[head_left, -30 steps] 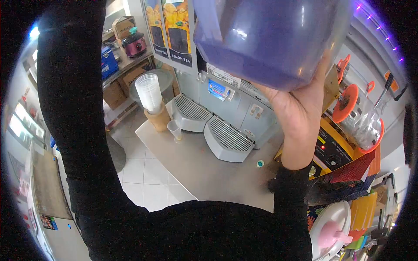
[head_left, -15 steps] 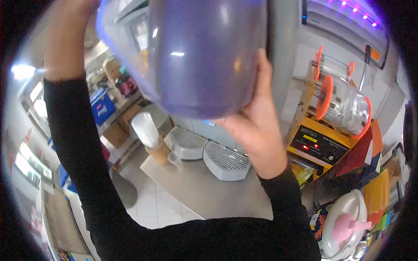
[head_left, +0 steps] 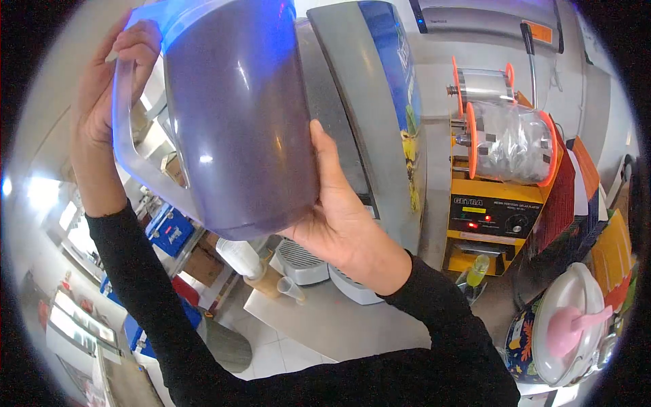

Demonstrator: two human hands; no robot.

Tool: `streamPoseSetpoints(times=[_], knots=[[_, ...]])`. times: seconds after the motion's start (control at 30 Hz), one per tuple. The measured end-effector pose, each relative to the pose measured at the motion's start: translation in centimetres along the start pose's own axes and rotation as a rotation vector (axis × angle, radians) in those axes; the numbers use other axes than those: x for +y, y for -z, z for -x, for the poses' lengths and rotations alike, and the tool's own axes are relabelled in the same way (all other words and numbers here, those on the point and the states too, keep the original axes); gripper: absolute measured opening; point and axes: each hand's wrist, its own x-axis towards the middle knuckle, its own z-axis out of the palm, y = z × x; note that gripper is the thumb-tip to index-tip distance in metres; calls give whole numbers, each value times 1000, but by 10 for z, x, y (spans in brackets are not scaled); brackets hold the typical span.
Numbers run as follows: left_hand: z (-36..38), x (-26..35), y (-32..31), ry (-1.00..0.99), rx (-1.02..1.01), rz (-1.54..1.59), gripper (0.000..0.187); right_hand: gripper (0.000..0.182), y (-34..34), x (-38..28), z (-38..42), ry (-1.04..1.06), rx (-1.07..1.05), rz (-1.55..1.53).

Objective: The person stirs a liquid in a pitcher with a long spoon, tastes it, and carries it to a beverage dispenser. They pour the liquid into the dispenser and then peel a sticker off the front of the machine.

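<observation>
A large clear pitcher [head_left: 237,129] filled with dark purplish liquid is held up in front of me, tilted a little. My left hand [head_left: 135,64] is wrapped round the upper part of its handle at the upper left. Beneath and beside its base, my right hand [head_left: 339,217] supports the pitcher, thumb up along its right side and fingers hidden under it. Just behind the pitcher stands a tall grey machine [head_left: 359,88] with a blue printed side.
A yellow cup sealer [head_left: 495,217] stands on the right, beside a lidded white pot [head_left: 563,332] with a pink scoop. Below the pitcher are drip trays [head_left: 302,261], stacked cups [head_left: 237,256] and a small clear cup [head_left: 290,289] on the counter [head_left: 325,322].
The pitcher has moved left and down in view with both hands. More of its handle, my left hand and the grey machine now show.
</observation>
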Motion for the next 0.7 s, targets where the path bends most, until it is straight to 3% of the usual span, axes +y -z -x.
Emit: streamPoseSetpoints(times=[0.7], knots=[[-3,1,-5,7,17,50,15,72,-4,6,0,-39,-64,100]])
